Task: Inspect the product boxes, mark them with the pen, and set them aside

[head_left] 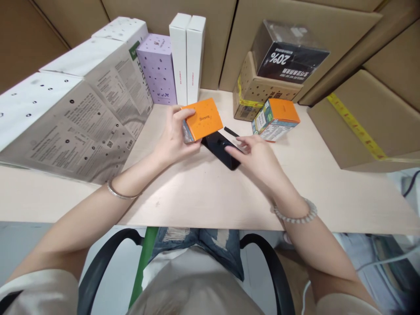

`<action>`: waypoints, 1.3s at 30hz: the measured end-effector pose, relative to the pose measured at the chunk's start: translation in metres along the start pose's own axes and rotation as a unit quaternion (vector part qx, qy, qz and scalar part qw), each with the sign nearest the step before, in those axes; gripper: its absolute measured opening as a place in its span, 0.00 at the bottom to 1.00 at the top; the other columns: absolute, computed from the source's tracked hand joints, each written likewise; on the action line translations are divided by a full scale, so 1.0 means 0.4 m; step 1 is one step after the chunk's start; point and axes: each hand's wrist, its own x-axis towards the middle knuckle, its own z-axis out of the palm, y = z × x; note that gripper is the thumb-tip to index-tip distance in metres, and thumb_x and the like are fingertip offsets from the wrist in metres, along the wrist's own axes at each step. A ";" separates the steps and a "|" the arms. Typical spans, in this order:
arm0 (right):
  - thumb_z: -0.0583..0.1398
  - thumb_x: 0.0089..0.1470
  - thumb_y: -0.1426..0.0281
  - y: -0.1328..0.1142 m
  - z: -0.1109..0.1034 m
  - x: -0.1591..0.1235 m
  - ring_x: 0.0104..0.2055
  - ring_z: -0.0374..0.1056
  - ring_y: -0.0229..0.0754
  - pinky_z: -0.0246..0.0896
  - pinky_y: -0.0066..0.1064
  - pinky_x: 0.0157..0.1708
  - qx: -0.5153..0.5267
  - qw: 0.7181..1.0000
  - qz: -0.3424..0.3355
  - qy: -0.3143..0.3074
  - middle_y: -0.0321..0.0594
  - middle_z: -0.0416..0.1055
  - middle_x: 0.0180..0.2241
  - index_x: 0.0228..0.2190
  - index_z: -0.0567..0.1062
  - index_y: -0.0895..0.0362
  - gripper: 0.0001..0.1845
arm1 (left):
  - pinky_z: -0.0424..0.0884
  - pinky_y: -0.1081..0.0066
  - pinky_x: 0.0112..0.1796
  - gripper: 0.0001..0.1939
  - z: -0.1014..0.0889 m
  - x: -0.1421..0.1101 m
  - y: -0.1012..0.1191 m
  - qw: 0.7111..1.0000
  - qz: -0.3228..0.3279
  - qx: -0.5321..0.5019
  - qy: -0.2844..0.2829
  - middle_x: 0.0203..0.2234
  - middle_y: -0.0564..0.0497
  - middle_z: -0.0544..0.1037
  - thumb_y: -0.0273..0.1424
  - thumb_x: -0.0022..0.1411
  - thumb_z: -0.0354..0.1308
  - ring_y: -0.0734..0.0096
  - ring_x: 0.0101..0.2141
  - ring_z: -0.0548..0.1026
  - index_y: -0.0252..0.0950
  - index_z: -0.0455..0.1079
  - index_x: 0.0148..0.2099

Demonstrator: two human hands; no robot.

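Note:
My left hand [173,138] is closed round a small orange box [202,118], holding it tilted just above the table. Under and beside that box lies a flat black device [220,149] on the wooden table [210,197]. My right hand [254,155] rests on the device's right end, fingers stretched out over it. A thin black stick [231,131] lies just behind the device. A second orange box [274,119] with a printed side stands to the right, apart from both hands.
Large white printed cartons [75,109] fill the left side. A purple box [157,68] and two tall white boxes [187,57] stand at the back. A dotted brown carton [259,89] carries a black wrapped box [288,54]. A cardboard box [367,122] with yellow tape sits right.

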 end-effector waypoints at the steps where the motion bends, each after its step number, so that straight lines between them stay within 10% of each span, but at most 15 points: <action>1: 0.70 0.58 0.49 -0.010 0.012 -0.003 0.56 0.76 0.64 0.72 0.55 0.59 0.009 1.000 -0.009 -0.021 0.57 0.78 0.52 0.59 0.81 0.60 0.36 | 0.72 0.35 0.63 0.45 0.001 -0.001 0.002 1.000 0.000 0.002 0.000 0.58 0.39 0.67 0.51 0.63 0.74 0.43 0.63 0.71 0.51 0.52 0.71; 4: 0.75 0.48 0.48 -0.028 0.036 -0.001 0.64 0.70 0.72 0.67 0.60 0.65 -0.039 0.997 0.001 -0.065 0.61 0.73 0.58 0.64 0.77 0.61 0.48 | 0.70 0.34 0.64 0.46 0.000 -0.001 0.003 1.000 0.010 0.007 -0.002 0.59 0.39 0.67 0.52 0.62 0.75 0.41 0.63 0.71 0.51 0.53 0.71; 13: 0.72 0.45 0.58 -0.006 0.007 0.026 0.58 0.75 0.70 0.74 0.58 0.56 -0.048 0.990 -0.001 -0.131 0.61 0.73 0.58 0.61 0.72 0.60 0.45 | 0.67 0.31 0.68 0.45 0.006 -0.001 -0.008 0.999 0.008 0.025 0.035 0.63 0.40 0.64 0.54 0.62 0.73 0.41 0.67 0.68 0.54 0.50 0.70; 23: 0.72 0.42 0.57 0.032 0.011 0.005 0.59 0.74 0.63 0.74 0.58 0.56 0.176 0.977 -0.079 0.093 0.51 0.73 0.58 0.60 0.61 0.50 0.47 | 0.62 0.30 0.71 0.44 -0.023 0.002 0.009 0.996 -0.061 0.047 0.037 0.65 0.40 0.61 0.49 0.63 0.72 0.38 0.69 0.66 0.52 0.49 0.70; 39: 0.70 0.49 0.47 0.003 0.017 -0.043 0.63 0.71 0.63 0.74 0.60 0.60 0.242 0.877 -0.356 0.214 0.47 0.64 0.61 0.68 0.59 0.43 0.51 | 0.64 0.36 0.70 0.38 0.008 -0.006 0.008 0.993 0.013 0.119 -0.021 0.64 0.41 0.65 0.46 0.67 0.69 0.44 0.67 0.69 0.51 0.54 0.70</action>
